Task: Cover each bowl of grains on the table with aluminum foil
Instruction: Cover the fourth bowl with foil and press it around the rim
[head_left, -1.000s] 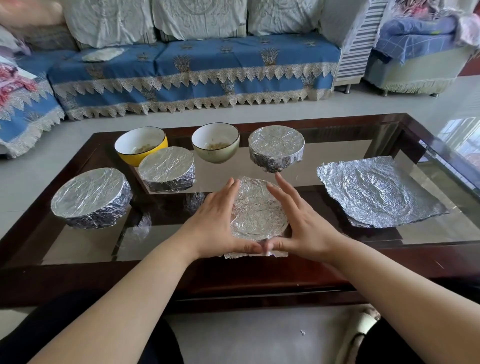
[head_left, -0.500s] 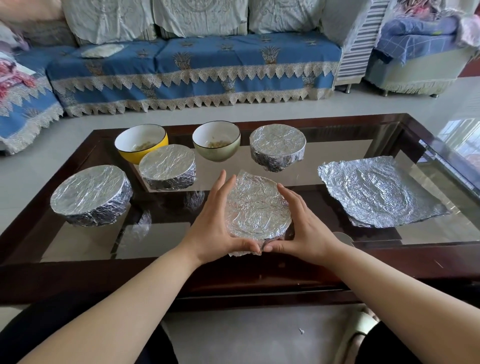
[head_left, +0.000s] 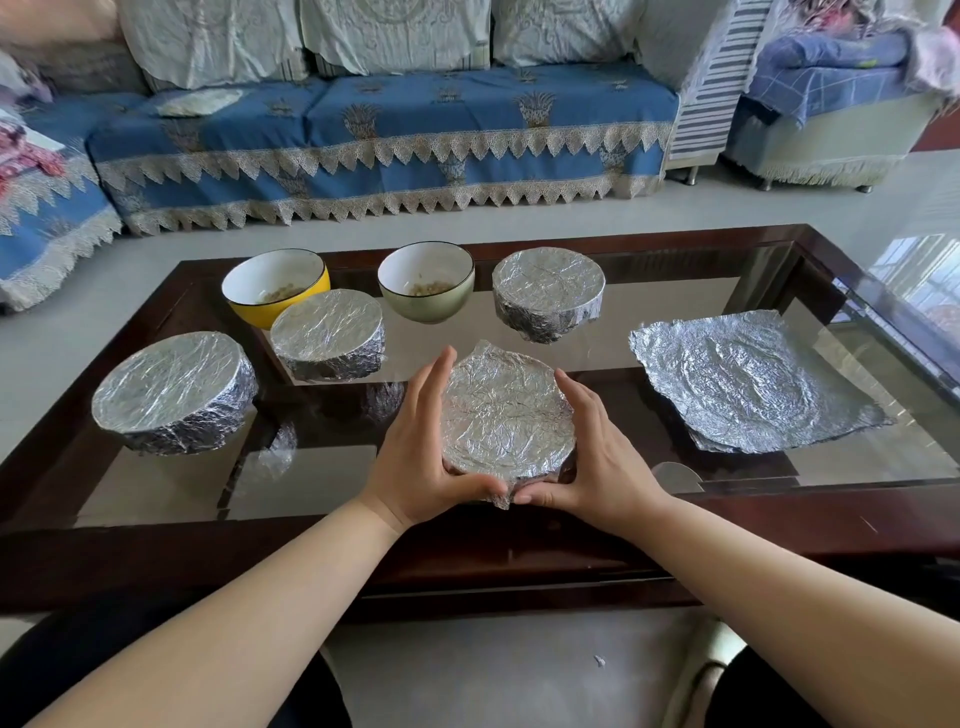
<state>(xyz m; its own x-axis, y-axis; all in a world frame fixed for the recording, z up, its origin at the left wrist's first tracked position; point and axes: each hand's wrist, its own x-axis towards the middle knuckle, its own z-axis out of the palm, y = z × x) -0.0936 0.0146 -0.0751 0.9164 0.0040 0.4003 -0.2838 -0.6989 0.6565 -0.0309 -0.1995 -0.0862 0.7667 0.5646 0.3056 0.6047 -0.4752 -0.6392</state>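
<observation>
A foil-covered bowl (head_left: 506, 415) stands near the table's front edge, its foil creased over the rim. My left hand (head_left: 421, 452) cups its left side and my right hand (head_left: 597, 452) cups its right side, thumbs almost meeting at the near rim. Three other bowls wear foil: a wide one (head_left: 174, 389) at left, one (head_left: 328, 332) behind it, one (head_left: 548, 291) at the back. A yellow bowl (head_left: 275, 286) and a pale green bowl (head_left: 426, 280) with grains stand uncovered at the back. Loose foil sheets (head_left: 748, 379) lie flat at right.
The bowls stand on a glass-topped coffee table with a dark wooden frame (head_left: 467, 551). A blue sofa (head_left: 384, 140) with lace trim runs behind it, and an armchair (head_left: 831, 104) stands at the back right. My knees are below the table's near edge.
Both hands have closed in from above the foil onto the bowl's sides, folding the foil's edges down around the rim. The other bowls have not moved.
</observation>
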